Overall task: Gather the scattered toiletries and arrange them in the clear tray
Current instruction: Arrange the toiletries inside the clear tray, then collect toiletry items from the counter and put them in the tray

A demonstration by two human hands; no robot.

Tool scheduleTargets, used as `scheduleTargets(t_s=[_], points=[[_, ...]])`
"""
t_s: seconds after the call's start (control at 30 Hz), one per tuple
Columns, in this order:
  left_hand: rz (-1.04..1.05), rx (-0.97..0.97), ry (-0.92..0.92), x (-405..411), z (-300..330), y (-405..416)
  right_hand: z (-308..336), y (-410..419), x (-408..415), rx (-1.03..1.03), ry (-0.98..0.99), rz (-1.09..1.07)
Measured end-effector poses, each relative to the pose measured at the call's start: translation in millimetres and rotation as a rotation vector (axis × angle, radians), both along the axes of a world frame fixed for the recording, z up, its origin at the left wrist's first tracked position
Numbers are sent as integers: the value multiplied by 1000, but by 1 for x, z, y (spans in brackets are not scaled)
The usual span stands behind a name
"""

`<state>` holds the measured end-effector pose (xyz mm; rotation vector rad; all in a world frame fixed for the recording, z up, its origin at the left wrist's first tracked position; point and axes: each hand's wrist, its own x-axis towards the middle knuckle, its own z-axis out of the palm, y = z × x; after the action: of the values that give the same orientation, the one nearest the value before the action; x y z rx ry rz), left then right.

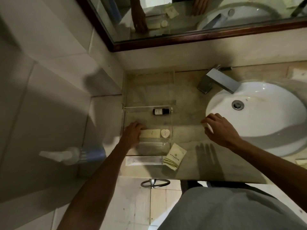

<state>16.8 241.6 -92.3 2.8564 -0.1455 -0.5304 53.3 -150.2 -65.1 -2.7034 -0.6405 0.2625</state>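
A clear tray [172, 121] sits on the counter's left side. Inside it lie a small dark bottle [160, 111], a cream rectangular packet [151, 133] and a heart-shaped soap [165, 132]. My left hand [132, 132] rests in the tray with its fingers on the left end of the cream packet. My right hand [219, 128] hovers at the sink's left rim, fingers curled around a small pale item whose shape is mostly hidden. Just outside the tray's near edge lie a cream sachet [175, 156] and a long white packet [144, 161].
A white sink [265, 130] with a chrome tap [219, 80] fills the counter's right side. More pale packets lie at the far right [299, 74] and near right [301, 162]. A framed mirror [182, 22] hangs behind. A tiled wall stands on the left; a towel ring [155, 182] hangs below the counter.
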Motion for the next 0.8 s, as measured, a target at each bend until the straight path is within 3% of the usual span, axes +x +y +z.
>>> scheduleTargets(t_s=[0.1, 0.17, 0.27, 0.37, 0.43, 0.6, 0.73, 0.8], points=[[3, -110, -223, 8, 10, -35, 10, -16, 4, 26, -35, -4], [-24, -205, -378, 17, 21, -94, 19, -40, 9, 21, -45, -42], [-135, -322, -441, 28, 34, -217, 27, -107, 10, -42, -31, -111], [-230, -435, -380, 36, 34, -334, 24, -197, 3, -128, -26, -221], [-270, -484, -325, 38, 34, -402, 21, -263, -7, -141, 1, -413], [-463, -396, -186, 39, 22, -552, 11, -419, -55, -198, 46, -846], [-629, -315, -109, 32, -2, -651, -14, -476, -87, -163, 258, -915], [-564, -293, -10, 24, -9, -690, -28, -481, -96, -169, 308, -923]])
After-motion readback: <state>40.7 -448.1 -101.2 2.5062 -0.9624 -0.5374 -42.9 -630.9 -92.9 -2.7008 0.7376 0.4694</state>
